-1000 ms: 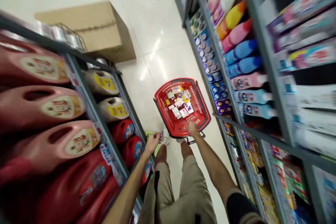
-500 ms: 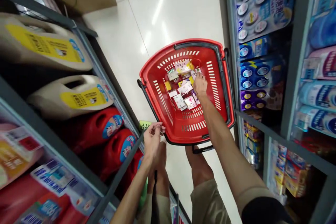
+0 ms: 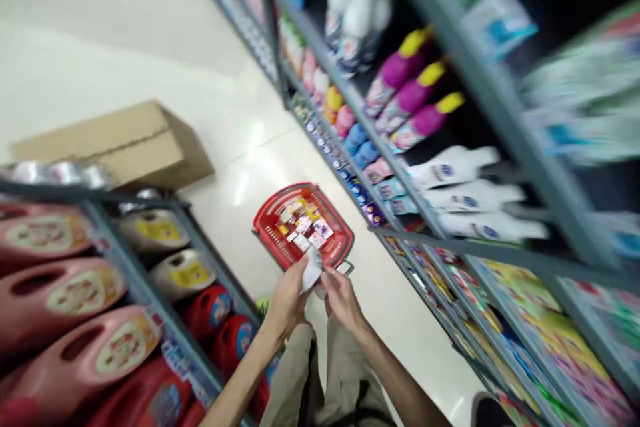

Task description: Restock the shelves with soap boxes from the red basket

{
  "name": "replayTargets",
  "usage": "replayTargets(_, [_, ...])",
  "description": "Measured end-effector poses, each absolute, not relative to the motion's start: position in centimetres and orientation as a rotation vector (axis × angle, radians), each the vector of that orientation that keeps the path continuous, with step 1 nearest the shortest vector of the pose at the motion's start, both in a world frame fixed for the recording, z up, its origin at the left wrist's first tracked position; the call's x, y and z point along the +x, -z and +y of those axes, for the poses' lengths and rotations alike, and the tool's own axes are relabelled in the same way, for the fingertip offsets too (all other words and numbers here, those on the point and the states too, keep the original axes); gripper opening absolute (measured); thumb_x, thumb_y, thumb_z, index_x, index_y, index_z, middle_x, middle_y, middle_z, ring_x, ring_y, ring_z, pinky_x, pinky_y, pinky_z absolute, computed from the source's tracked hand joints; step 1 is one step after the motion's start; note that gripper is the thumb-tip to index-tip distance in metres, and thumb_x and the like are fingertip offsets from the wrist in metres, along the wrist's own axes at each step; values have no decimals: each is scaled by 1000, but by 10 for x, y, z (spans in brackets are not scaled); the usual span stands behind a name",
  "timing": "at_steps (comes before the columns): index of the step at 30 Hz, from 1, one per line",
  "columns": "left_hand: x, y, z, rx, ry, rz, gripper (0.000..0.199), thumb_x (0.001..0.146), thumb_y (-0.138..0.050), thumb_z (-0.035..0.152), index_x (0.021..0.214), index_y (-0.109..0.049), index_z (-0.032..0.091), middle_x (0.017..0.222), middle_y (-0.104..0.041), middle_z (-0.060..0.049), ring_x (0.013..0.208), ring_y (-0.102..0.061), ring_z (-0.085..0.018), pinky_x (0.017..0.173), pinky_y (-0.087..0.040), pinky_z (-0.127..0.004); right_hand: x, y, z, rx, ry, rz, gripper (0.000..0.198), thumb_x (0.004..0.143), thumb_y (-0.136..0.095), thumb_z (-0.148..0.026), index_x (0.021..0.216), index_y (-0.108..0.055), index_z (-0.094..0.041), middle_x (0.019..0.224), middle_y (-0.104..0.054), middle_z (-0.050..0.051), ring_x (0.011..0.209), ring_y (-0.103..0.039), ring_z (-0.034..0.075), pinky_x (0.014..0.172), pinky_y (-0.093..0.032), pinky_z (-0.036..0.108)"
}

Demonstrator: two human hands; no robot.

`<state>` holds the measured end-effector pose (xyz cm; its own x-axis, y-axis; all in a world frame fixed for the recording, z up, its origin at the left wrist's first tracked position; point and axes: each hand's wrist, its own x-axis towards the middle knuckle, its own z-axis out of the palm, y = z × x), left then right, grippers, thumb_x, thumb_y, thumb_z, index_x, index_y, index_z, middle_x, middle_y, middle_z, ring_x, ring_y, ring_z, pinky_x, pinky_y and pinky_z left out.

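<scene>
My left hand (image 3: pixel 290 295) is closed around a small white-and-grey packet (image 3: pixel 312 269), held in front of me. The fingertips of my right hand (image 3: pixel 344 297) pinch the packet's right side; blur hides its print. Beyond both hands, a red shopping basket (image 3: pixel 340 240) with black handles sits on the floor. Several small boxes (image 3: pixel 302 223), mostly white, pink and yellow, lie loosely in it.
Shelves on the left carry pink jugs (image 3: pixel 75 287), beige jugs (image 3: pixel 185 270) and red jugs (image 3: pixel 233 340). Purple bottles with yellow caps (image 3: pixel 407 93) and white bottles (image 3: pixel 465 197) fill the right shelving. A cardboard box (image 3: pixel 115 143) stands behind the left shelf.
My right hand has come out of the basket and met my left hand at the small packet. My view has risen, so the basket looks smaller and farther below.
</scene>
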<state>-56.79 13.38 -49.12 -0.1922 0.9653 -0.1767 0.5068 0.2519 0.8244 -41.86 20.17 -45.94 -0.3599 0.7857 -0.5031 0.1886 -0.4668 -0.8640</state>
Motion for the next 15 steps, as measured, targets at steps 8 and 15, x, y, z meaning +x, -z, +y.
replayTargets(8, [-504, 282, 116, 769, -920, 1423, 87, 86, -76, 58, 160, -42, 30, 152, -62, -11, 132, -66, -32, 103, -61, -42, -300, 265, 123, -1370, -1599, -1030, 53, 86, -80, -48, 134, -69, -27, 125, -74, 7, 108, -72, 21, 98, -57, 37])
replayTargets(15, [-395, 178, 88, 806, -768, 797, 87, 94, -67, 60, 167, -29, 32, 154, -60, -13, 128, -68, -32, 104, -61, -47, -225, 158, 35, -1338, -1041, -579, 41, 83, -83, -51, 112, -74, -23, 96, -76, 3, 80, -70, 16, 69, -59, 27])
